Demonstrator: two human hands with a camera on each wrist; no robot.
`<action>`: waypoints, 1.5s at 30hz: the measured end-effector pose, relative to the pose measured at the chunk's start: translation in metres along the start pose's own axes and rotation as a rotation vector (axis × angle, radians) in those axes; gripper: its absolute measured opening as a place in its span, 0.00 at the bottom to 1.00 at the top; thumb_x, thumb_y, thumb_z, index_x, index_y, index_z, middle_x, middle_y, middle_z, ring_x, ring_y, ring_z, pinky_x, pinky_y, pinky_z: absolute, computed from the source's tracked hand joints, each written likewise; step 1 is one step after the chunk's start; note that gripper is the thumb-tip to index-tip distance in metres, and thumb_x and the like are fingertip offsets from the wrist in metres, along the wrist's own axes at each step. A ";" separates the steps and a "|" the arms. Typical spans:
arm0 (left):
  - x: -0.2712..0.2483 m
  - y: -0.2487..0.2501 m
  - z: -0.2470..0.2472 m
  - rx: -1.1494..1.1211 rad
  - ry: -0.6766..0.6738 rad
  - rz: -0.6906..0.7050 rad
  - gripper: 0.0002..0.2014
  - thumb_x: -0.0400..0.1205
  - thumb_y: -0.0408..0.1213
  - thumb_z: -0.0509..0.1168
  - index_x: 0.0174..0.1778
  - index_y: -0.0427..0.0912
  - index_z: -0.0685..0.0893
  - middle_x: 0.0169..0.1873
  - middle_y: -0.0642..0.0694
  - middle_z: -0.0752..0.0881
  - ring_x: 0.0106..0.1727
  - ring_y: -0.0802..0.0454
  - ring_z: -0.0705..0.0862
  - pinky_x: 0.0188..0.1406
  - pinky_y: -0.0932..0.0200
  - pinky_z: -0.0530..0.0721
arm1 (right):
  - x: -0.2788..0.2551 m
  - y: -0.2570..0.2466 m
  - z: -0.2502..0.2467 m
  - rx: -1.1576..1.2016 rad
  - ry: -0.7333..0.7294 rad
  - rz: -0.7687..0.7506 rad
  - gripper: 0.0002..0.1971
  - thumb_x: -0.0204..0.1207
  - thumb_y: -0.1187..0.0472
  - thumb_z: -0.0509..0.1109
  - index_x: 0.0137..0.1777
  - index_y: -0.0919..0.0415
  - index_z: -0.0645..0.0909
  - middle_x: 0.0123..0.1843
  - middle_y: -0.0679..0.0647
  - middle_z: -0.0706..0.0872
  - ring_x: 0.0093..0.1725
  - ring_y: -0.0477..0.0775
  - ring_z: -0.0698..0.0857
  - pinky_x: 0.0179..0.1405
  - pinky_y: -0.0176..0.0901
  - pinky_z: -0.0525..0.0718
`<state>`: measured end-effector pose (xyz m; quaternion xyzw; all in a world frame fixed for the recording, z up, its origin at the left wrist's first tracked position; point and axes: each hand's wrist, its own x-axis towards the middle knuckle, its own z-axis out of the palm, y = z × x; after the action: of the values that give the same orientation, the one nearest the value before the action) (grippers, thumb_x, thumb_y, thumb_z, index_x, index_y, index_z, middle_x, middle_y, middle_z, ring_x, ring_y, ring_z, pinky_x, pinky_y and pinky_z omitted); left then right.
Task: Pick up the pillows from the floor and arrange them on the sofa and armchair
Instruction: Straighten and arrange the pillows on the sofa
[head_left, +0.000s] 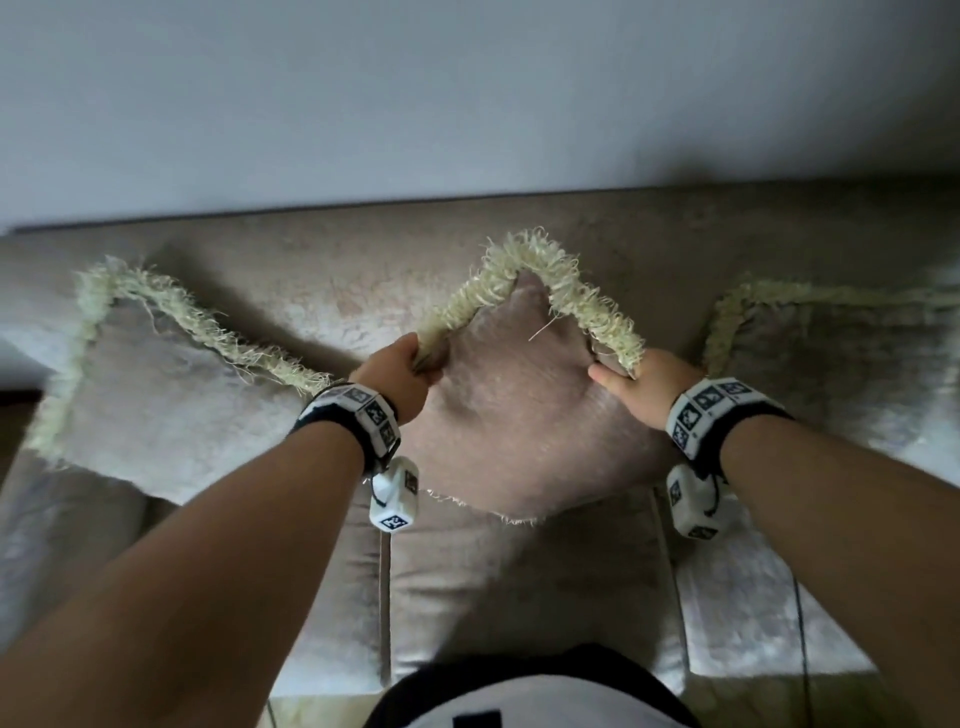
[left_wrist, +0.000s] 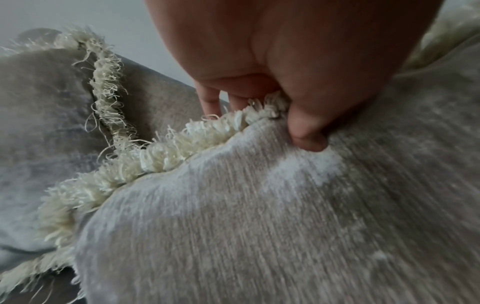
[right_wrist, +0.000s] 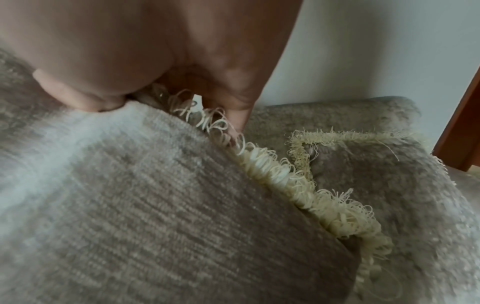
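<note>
**Three fringed pillows on the sofa, both hands gripping the middle one**

Three grey-beige pillows are showing in the head view, each trimmed with a cream fringe and each leaning on the backrest of the sofa (head_left: 519, 587). The middle pillow (head_left: 519, 415) is standing on one corner like a diamond, its lower tip sitting on the seat cushion. The left hand (head_left: 397, 382) is gripping its upper left edge, fingers curled over the fringe (head_left: 550, 280). The right hand (head_left: 644, 384) is holding the upper right edge, thumb lying on the front face and the other fingers hidden behind. The left pillow (head_left: 156, 410) is leaning just beside the middle one, and the right pillow (head_left: 831, 374) is sitting near it on the other side. A pale wall (head_left: 467, 93) is rising behind the sofa.

Seen from the left wrist, the left hand (left_wrist: 285, 61) is pinching the fringed seam of the middle pillow (left_wrist: 285, 216), the thumb (left_wrist: 306, 133) pressing into the front fabric while the fingers are curling behind the fringe (left_wrist: 161, 152). The left pillow (left_wrist: 39, 107) is showing beyond.

Seen from the right wrist, the right hand (right_wrist: 155, 51) is pinching the seam of the middle pillow (right_wrist: 130, 205) in the same way, thumb (right_wrist: 85, 96) on the front and one finger visible behind the fringe (right_wrist: 272, 170). The right pillow (right_wrist: 389, 195) is leaning just past it, touching the fringe.
</note>
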<state>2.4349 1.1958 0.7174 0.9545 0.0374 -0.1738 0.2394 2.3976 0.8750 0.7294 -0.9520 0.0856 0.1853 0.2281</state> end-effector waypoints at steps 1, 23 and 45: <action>-0.001 -0.002 0.005 0.008 -0.005 -0.014 0.11 0.79 0.52 0.68 0.49 0.54 0.75 0.40 0.50 0.85 0.43 0.42 0.85 0.50 0.45 0.86 | 0.003 0.005 0.005 0.000 -0.021 0.008 0.28 0.81 0.34 0.65 0.67 0.55 0.85 0.57 0.54 0.90 0.58 0.64 0.87 0.48 0.40 0.74; 0.060 -0.013 0.077 -0.056 -0.034 -0.273 0.38 0.86 0.47 0.64 0.86 0.64 0.47 0.88 0.55 0.48 0.88 0.41 0.49 0.82 0.31 0.57 | 0.103 0.034 0.071 -0.298 -0.052 0.024 0.34 0.84 0.44 0.62 0.86 0.57 0.57 0.79 0.63 0.69 0.74 0.66 0.75 0.69 0.60 0.80; -0.097 0.037 0.112 -0.158 -0.139 -0.231 0.12 0.86 0.45 0.62 0.61 0.48 0.86 0.56 0.52 0.88 0.54 0.53 0.86 0.60 0.52 0.84 | 0.004 0.034 0.057 -0.366 -0.340 -0.325 0.16 0.87 0.55 0.57 0.54 0.52 0.88 0.50 0.50 0.91 0.46 0.53 0.89 0.51 0.49 0.88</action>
<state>2.3141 1.1111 0.6755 0.9077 0.1440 -0.2623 0.2943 2.3752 0.8711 0.6673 -0.9339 -0.1422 0.3153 0.0905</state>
